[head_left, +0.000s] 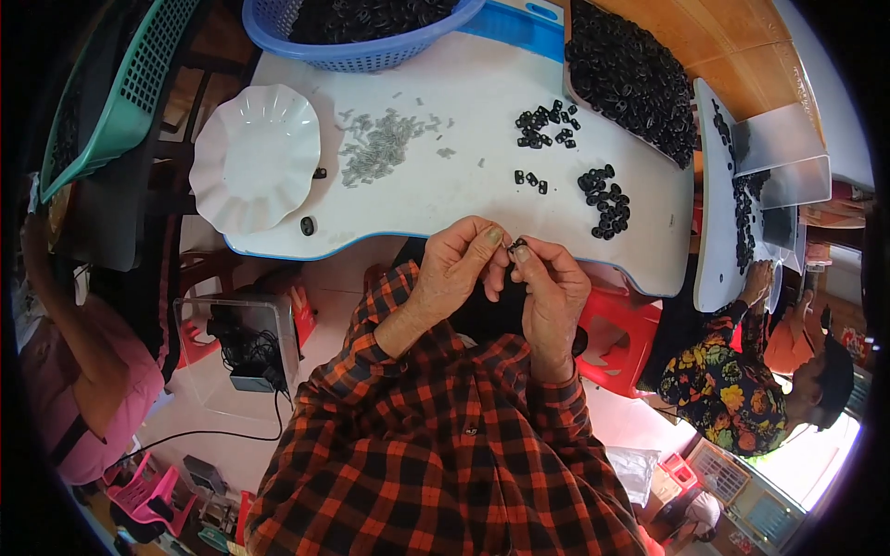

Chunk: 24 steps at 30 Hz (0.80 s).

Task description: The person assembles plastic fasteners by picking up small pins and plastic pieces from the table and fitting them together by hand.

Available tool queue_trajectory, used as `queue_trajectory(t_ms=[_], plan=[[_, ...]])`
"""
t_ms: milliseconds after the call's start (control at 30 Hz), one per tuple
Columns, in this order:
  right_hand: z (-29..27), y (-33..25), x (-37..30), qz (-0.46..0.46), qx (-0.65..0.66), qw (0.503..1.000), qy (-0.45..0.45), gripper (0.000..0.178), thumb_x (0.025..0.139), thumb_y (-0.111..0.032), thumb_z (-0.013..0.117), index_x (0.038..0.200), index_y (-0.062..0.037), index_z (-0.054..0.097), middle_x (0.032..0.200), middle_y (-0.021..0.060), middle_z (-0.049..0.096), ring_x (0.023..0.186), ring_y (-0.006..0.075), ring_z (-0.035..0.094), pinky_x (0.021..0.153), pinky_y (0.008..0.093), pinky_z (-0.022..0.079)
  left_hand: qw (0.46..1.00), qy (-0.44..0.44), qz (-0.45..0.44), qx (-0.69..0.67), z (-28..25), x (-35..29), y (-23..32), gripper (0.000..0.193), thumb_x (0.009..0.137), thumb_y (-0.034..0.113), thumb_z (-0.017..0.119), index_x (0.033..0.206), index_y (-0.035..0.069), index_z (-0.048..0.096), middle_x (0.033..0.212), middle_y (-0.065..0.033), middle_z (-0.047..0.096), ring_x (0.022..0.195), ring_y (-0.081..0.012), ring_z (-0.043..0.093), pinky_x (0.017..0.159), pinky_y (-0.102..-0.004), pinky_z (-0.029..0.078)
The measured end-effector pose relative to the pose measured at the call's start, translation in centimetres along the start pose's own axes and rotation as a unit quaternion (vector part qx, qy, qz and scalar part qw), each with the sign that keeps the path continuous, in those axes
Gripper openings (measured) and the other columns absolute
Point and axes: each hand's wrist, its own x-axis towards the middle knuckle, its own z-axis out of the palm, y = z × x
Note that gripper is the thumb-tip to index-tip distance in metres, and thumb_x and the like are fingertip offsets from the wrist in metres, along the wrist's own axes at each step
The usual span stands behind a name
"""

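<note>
Both my hands meet just off the table's near edge. My right hand (554, 301) is closed in a pinch on a small black part (518, 245). Thumb and forefinger of my left hand (454, 271) are pressed together beside that part; what they hold, if anything, is too small to make out. On the white table (445, 199) in front lie a loose group of black two-holed parts (547, 127), a short row of them (531, 181) and a tighter cluster (604, 202). Further left is a heap of tiny grey slender pieces (378, 146).
A white wavy-rimmed plate (257, 157) stands at the left, with a black part (308, 225) near it. A blue basket (362, 56) and a tray of black parts (630, 83) stand at the back. Co-workers sit at both sides. A red stool (616, 338) is at right.
</note>
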Motion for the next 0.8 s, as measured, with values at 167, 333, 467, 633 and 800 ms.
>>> queue_trajectory(t_ms=[167, 333, 467, 633, 800], plan=[[0.2, 0.2, 0.1, 0.018, 0.020, 1.000, -0.009, 0.014, 0.085, 0.001, 0.061, 0.098, 0.0041, 0.063, 0.083, 0.0045, 0.064, 0.068, 0.0065, 0.052, 0.065, 0.0177, 0.043, 0.999, 0.020, -0.001, 0.026, 0.0, 0.3, -0.2, 0.025, 0.097, 0.020, 0.047, 0.094, -0.003, 0.057, 0.069, -0.0029, 0.056, 0.046, -0.0067, 0.049, 0.038, -0.0191, 0.041], [0.2, 0.5, -0.1, -0.026, -0.041, 0.999, 0.009, 0.012, 0.085, 0.001, 0.062, 0.097, 0.0027, 0.064, 0.086, 0.0053, 0.065, 0.071, 0.0068, 0.055, 0.066, 0.0185, 0.045, 0.999, 0.042, -0.018, 0.022, 0.5, 0.5, -0.5, 0.026, 0.097, 0.022, 0.049, 0.092, -0.002, 0.058, 0.066, -0.0015, 0.054, 0.044, -0.0057, 0.046, 0.035, -0.0185, 0.037], [0.1, 0.8, -0.1, -0.049, -0.056, 0.997, 0.023, 0.012, 0.084, -0.001, 0.065, 0.096, 0.0009, 0.064, 0.084, 0.0012, 0.065, 0.071, 0.0032, 0.053, 0.065, 0.0176, 0.044, 0.998, 0.058, -0.032, 0.000, 1.1, 0.5, -0.6, 0.027, 0.096, 0.024, 0.050, 0.089, -0.001, 0.058, 0.066, -0.0018, 0.054, 0.043, -0.0061, 0.045, 0.034, -0.0186, 0.036], [0.1, 0.9, -0.1, -0.069, -0.078, 0.994, 0.023, 0.011, 0.084, -0.002, 0.065, 0.095, -0.0001, 0.065, 0.079, -0.0031, 0.062, 0.067, 0.0003, 0.047, 0.059, 0.0153, 0.038, 0.996, 0.073, -0.047, -0.032, 1.5, 0.5, -0.6, 0.029, 0.096, 0.026, 0.050, 0.087, 0.000, 0.058, 0.067, -0.0015, 0.055, 0.043, -0.0059, 0.045, 0.034, -0.0188, 0.035], [0.1, 1.2, 0.0, -0.070, -0.082, 0.994, 0.020, 0.011, 0.084, -0.001, 0.065, 0.095, -0.0001, 0.065, 0.078, -0.0028, 0.062, 0.065, 0.0004, 0.047, 0.058, 0.0151, 0.038, 0.995, 0.085, -0.038, -0.032, 1.4, 0.5, -0.8, 0.028, 0.096, 0.025, 0.050, 0.089, -0.001, 0.059, 0.066, -0.0002, 0.054, 0.044, -0.0054, 0.045, 0.035, -0.0187, 0.035]])
